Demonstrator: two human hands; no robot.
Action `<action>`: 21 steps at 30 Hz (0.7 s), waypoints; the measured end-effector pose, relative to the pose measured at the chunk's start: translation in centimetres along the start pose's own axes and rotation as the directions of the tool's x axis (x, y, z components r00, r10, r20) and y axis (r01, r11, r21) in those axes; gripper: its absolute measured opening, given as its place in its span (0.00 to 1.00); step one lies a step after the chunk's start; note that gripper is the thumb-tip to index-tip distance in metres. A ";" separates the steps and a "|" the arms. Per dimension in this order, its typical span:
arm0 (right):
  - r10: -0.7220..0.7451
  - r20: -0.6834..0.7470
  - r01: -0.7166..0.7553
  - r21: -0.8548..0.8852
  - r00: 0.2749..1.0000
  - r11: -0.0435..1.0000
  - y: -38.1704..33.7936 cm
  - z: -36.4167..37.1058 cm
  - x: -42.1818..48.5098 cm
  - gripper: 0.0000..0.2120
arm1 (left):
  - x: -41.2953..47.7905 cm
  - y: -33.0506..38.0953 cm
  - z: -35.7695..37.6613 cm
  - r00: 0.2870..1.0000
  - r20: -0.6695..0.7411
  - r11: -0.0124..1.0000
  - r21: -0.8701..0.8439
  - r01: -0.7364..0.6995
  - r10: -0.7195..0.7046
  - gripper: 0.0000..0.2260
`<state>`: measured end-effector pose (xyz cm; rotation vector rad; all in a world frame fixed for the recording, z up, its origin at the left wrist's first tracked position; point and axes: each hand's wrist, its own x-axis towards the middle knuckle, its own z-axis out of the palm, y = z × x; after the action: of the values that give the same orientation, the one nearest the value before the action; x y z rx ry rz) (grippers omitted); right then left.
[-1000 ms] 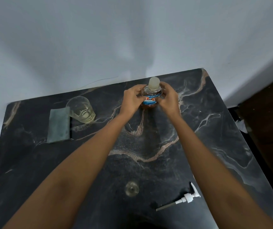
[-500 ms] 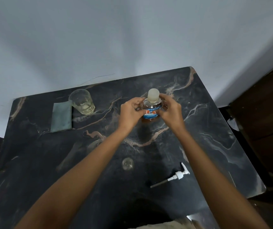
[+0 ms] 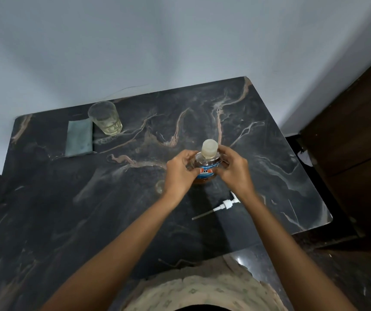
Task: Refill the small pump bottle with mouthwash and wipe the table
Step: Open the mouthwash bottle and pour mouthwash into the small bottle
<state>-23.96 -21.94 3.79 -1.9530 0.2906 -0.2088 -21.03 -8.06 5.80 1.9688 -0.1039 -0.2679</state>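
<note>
One by one, largest first, logging everything on view. Noting a pale wall [image 3: 180,41] behind and a dark marble table [image 3: 68,221] with tan veining, filling the middle. Recording a dark wooden cabinet [image 3: 359,131] off the table's right edge. Finding the left hand [image 3: 179,173] and right hand [image 3: 234,173] meeting over the table's centre, gripping the mouthwash bottle [image 3: 206,173] from either side, with fingers curled round its shoulder and thumbs pressing on the near face beside the blue label. Seeing that bottle upright, holding brownish liquid, with a pale cap [image 3: 210,149] on top; unable to confirm base-to-marble contact. Marking a grey-green cloth [image 3: 79,138] lying flat at the far left, and just beside it on the right a clear glass [image 3: 105,118] holding a little yellowish liquid. Spotting a white pump head [image 3: 226,204] with its dip tube, lying on its side near the right wrist. Picking out the small pump bottle [image 3: 159,186], clear, partly hidden just beside the left wrist.
</note>
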 end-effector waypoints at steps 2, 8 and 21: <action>0.004 0.006 -0.004 -0.021 1.000 1.000 0.5 -0.2 -0.7 0.26 | -0.8 -0.4 0.7 1.000 -0.011 1.000 0.002 0.011 -0.011 0.16; -0.010 0.017 0.012 -0.085 1.000 0.996 1.7 -0.3 -2.1 0.25 | -2.2 -1.5 1.8 0.999 -0.025 0.999 0.023 0.038 -0.037 0.17; -0.028 0.143 0.063 -0.244 0.989 0.968 0.9 -0.9 -2.5 0.29 | -2.3 -2.7 2.1 0.999 0.033 1.000 -0.008 0.006 -0.005 0.20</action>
<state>-26.72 -22.34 3.29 -2.2122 0.1865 -0.0675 -23.89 -8.41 2.84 1.9573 -0.1189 -0.3043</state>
